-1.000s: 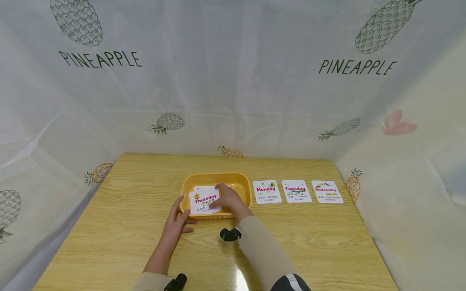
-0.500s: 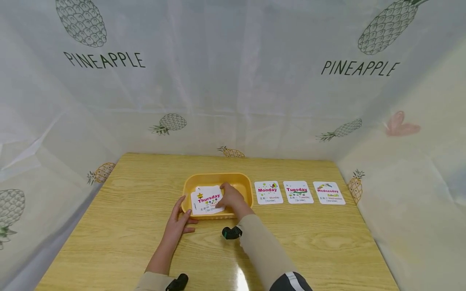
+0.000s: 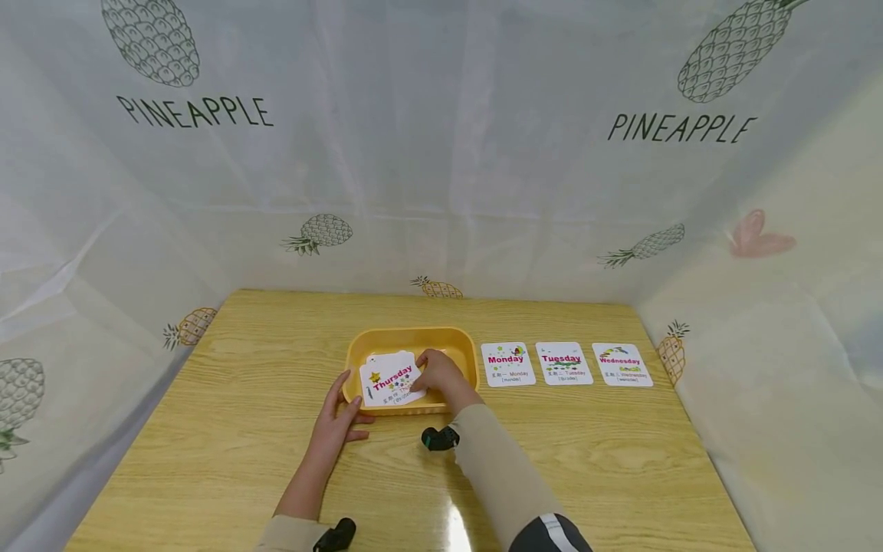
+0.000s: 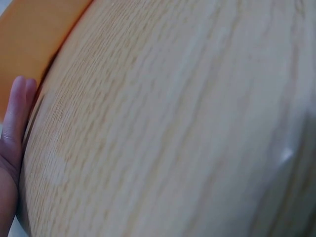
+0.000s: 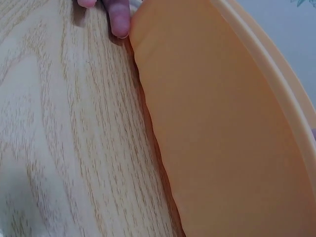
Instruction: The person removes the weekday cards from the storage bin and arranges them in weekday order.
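Observation:
In the head view a yellow plastic tray (image 3: 407, 335) stands on the wooden table. A white card (image 3: 385, 389) printed "Thursday" lies inside its left half, tilted, with another card's edge peeking out beneath. My right hand (image 3: 441, 377) reaches in over the front rim; its thumb and index finger hold the card by its right side. At the front left corner, my left hand (image 3: 333, 429) grips the tray, with some fingers on the rim and others low outside the front wall. The left wrist view catches two of those fingers (image 4: 18, 106) against the tray.
Right of the tray, cards reading Monday (image 3: 509, 376), Tuesday (image 3: 564, 374) and Wednesday (image 3: 622, 376) lie face up in a row. A pale cloth with pineapple prints (image 3: 441, 169) hangs behind and beside the wooden table (image 3: 586, 452).
The Thursday card has turned slightly counterclockwise in the tray, and the edge of a card under it shows. Both hands stay nearly where they were.

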Demonstrator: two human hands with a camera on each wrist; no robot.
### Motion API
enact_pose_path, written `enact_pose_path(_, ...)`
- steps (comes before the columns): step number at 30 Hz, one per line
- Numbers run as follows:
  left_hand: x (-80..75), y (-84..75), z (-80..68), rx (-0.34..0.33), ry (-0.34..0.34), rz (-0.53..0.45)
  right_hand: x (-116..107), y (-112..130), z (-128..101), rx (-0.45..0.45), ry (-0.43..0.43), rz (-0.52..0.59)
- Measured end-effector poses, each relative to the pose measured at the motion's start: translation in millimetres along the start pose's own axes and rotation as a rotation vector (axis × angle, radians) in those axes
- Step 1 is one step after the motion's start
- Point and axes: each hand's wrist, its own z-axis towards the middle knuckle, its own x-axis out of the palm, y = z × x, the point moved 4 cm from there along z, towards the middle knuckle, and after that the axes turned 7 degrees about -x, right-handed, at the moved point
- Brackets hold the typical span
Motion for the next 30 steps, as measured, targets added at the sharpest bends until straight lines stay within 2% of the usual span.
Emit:
enact_pose_path(7,1.4,-0.9,-0.5,0.009,-0.001,0.011,0,-1,2,0.038,-0.007,0.084)
enact_pose_path(13,2.2,-0.5,0.5,0.031,-0.009,0.010,-1,-1,2,0.057,-0.011,0.098)
enact_pose_path(17,2.4,1.5,0.9,0.020,-0.006,0.011,-4,0,-1,0.067,-0.010,0.129)
enact_pose_path(26,0.7,2.6,0.6,0.033,-0.008,0.009,-6,2,-11,0.084,0.051,0.445)
enact_pose_path(30,0.0,1.1,0.2,0.030,-0.012,0.010,-10,5,-16,0.065,0.060,0.538)
